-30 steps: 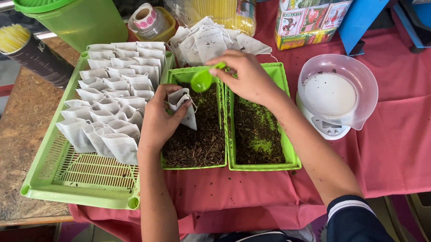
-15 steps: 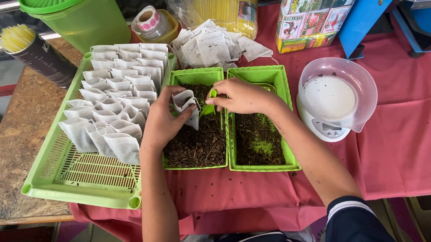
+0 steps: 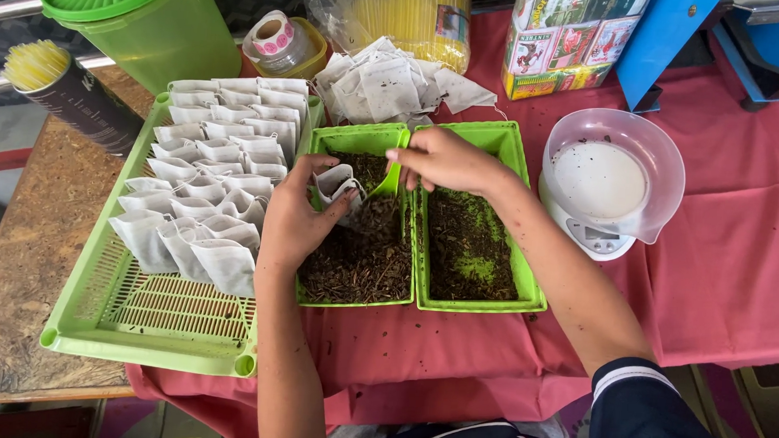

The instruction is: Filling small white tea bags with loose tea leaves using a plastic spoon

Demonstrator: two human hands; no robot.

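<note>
Resting between both hands, a green tray (image 3: 358, 142) of dark loose tea is worked: an open paper bag (image 3: 336, 185) is gripped by the left hand (image 3: 296, 219), while what seems a green scoop (image 3: 389, 185) is pinched by the right hand (image 3: 446, 160).

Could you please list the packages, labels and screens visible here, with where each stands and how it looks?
Printed carton: far edge of the table, boxy, multicoloured panels.
Clear bag: far centre, holding yellow contents, with a small label.
Sticker roll: beside the green lidded tub, white with pink marks.
Scale display: right, small grey window on white base.
</note>
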